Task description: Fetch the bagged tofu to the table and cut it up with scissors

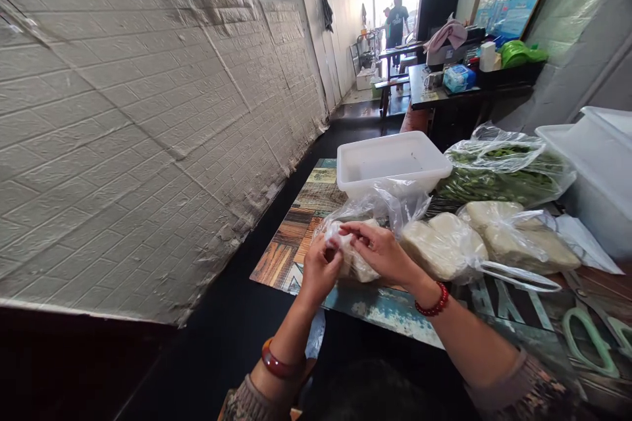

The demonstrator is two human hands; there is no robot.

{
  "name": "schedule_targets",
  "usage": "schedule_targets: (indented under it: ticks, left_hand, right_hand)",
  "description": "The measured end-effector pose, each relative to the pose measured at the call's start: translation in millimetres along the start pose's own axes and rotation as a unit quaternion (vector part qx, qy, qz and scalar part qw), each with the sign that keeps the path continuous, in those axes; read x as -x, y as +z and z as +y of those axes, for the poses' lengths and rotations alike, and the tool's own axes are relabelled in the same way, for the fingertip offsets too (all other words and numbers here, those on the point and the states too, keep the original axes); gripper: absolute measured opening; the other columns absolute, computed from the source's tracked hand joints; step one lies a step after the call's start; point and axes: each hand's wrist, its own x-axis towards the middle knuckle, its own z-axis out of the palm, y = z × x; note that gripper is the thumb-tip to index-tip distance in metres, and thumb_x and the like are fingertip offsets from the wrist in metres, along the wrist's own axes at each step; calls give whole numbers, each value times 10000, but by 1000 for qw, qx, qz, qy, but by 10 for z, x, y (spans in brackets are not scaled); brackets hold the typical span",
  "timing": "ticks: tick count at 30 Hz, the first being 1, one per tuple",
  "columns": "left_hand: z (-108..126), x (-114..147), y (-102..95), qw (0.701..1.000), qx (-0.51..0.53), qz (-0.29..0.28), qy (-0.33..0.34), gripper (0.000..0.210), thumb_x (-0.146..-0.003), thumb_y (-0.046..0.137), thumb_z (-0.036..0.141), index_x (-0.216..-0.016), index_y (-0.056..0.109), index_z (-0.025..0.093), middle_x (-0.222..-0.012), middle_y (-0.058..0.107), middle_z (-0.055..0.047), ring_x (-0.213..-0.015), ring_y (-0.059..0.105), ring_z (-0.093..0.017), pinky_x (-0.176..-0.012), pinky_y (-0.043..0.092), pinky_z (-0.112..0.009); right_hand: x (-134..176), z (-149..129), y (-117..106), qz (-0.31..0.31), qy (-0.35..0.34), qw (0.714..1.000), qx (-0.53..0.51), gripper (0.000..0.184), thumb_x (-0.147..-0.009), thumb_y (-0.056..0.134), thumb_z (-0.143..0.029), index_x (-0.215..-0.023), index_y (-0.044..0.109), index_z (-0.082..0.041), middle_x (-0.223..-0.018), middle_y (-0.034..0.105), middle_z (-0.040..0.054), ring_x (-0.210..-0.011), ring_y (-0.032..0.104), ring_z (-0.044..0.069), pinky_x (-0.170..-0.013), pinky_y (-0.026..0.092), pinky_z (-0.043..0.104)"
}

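Observation:
A clear plastic bag (390, 207) holding pale, blocky food lies on the patterned table covering, directly under both hands. My left hand (320, 268) is curled at the bag's left side, thumb and fingertips pinching its plastic. Coming from the right, my right hand (382, 251) reaches across the top, its bent fingers closed on the bunched plastic close to the left fingertips. The exact spot of each grip is partly hidden. Just right of my right hand sits a second tied bag of pale blocks (442, 247), with a third such bag (518, 233) beside it.
Behind the bags stands a white plastic tub (395, 158). A bag of green leafy vegetables (508, 174) and stacked translucent bins (592, 171) are at the right. Green-handled scissors (587, 335) lie near right. A brick-patterned wall (162, 131) borders the left. People (396, 20) stand near the far doorway.

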Motion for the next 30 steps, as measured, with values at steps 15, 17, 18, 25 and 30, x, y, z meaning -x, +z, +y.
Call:
schedule_targets:
  ticks: [15, 17, 18, 25, 30]
  left_hand:
    - [370, 227, -381, 990, 23, -126, 52, 104, -792, 611, 159, -694, 591, 188, -870, 618, -57, -825, 570, -175, -717, 434, -267]
    - [304, 296, -485, 989, 48, -138, 17, 107, -831, 610, 201, -725, 606, 184, -887, 635, -67, -819, 573, -176, -707, 431, -269]
    - [265, 326, -524, 988, 68, -138, -8, 119, -850, 608, 231, -741, 616, 183, -874, 640, -66, -795, 570, -170, -688, 427, -264]
    - [248, 437, -629, 979, 135, -142, -58, 326, -862, 651, 281, -1186, 668, 250, -813, 609, -23, -740, 542, -139, -687, 438, -252]
    - [404, 481, -689, 981, 79, -174, 37, 490, -891, 599, 248, -1377, 544, 278, -826, 621, -22, -730, 558, -133, -705, 462, -258]
  right_hand:
    - [-49, 195, -15, 178, 81, 980, -29, 225, -942, 490, -322, -867, 669, -209, -789, 648, 30, -700, 602, 163, -651, 499, 281]
    - [-64, 211, -41, 182, 117, 972, -88, 293, -947, 481, -410, -852, 664, -202, -741, 634, 16, -618, 576, 141, -576, 480, 259]
    - [-67, 212, -55, 182, 127, 969, -105, 315, -947, 479, -433, -850, 664, -198, -733, 631, 15, -607, 573, 136, -566, 478, 255]
    - [-31, -8, -136, 43, 2, 998, -37, 360, -893, 565, -247, -1250, 609, -253, -1143, 660, 57, -904, 629, 164, -763, 529, 294]
    - [14, -45, -85, -53, -78, 992, 84, 251, -871, 549, -136, -1038, 699, -248, -1039, 685, 52, -996, 605, 215, -913, 474, 381]
